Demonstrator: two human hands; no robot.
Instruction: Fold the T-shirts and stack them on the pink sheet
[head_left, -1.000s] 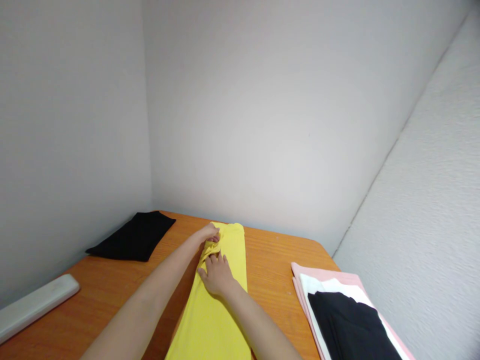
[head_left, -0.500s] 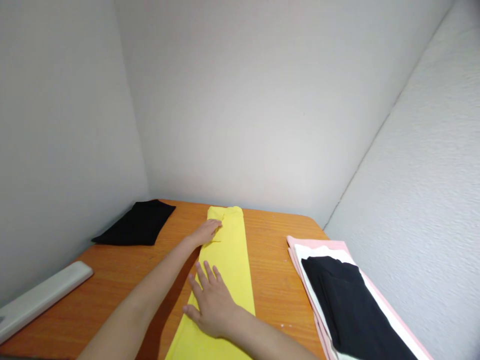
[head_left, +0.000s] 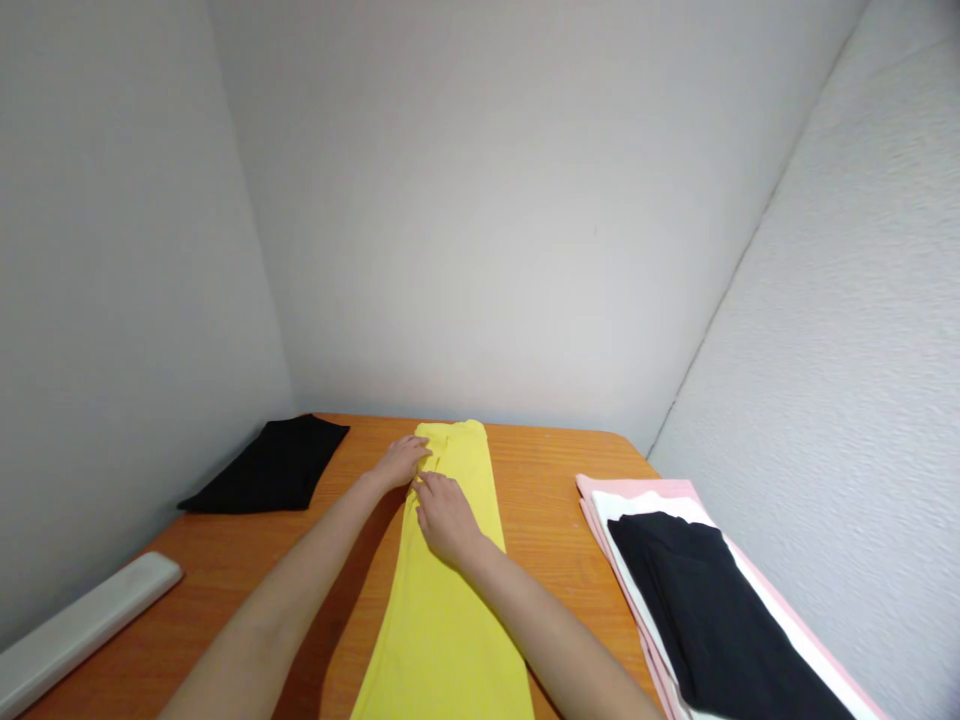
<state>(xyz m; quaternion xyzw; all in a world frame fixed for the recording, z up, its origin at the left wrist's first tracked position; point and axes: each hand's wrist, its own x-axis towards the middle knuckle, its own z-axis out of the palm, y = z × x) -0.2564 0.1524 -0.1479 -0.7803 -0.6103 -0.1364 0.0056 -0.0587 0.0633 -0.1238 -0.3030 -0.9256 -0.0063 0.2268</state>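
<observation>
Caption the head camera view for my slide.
Left hand and right hand at work on a yellow cloth, stacked fabrics to the right.

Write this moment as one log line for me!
left hand: on yellow cloth, far end | right hand: on yellow cloth, nearer | black cloth: far left | pile: right

There's your wooden table, yellow cloth stretched down its middle, black cloth and white bar to your left, pink cloth right!
</observation>
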